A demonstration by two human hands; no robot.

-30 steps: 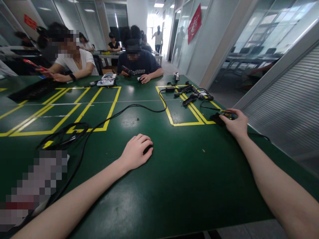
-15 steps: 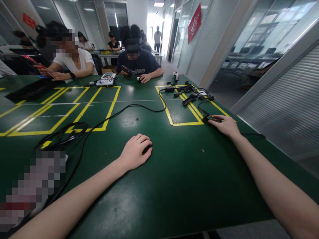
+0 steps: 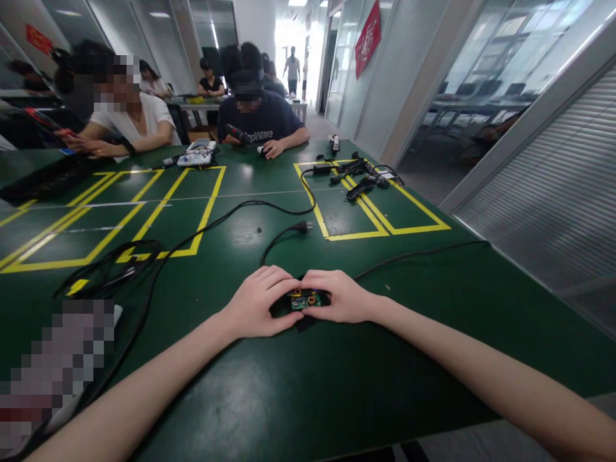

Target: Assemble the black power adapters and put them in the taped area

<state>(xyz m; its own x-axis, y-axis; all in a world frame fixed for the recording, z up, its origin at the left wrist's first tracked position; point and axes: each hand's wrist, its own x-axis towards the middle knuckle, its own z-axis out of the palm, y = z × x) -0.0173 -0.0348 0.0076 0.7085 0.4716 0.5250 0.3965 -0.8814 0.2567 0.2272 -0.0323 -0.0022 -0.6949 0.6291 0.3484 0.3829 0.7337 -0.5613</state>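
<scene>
The left hand (image 3: 262, 303) and right hand (image 3: 344, 296) are curled from opposite sides around a small green circuit board (image 3: 299, 302) with dark casing (image 3: 281, 308), gripping it between them. A black plug (image 3: 303, 227) lies beyond both hands; a dark cable (image 3: 418, 253) runs past the right wrist.

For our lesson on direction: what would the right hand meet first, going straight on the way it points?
Past the circuit board in its grip, the right hand would likely meet the left hand first, though depth is unclear.
</scene>
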